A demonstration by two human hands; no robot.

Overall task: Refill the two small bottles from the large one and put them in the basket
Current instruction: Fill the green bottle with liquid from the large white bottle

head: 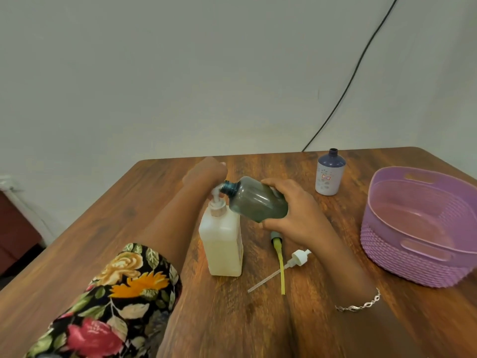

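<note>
It looked like a plain room in a home: a wood-grain table (103, 215) stood against a bare pale wall (180, 73), a black cable (357, 73) trailing down at far right, a lilac plastic basket (382, 249) on top

Brown wood-grain tabletop (103, 228), lilac woven-pattern basket (387, 254). Milky white large bottle (222, 244); smoky grey-green tilted small bottle (255, 202) with blue neck; standing small bottle (329, 174) navy over pale, perhaps speckled; black floral sleeve (124, 293).
</note>
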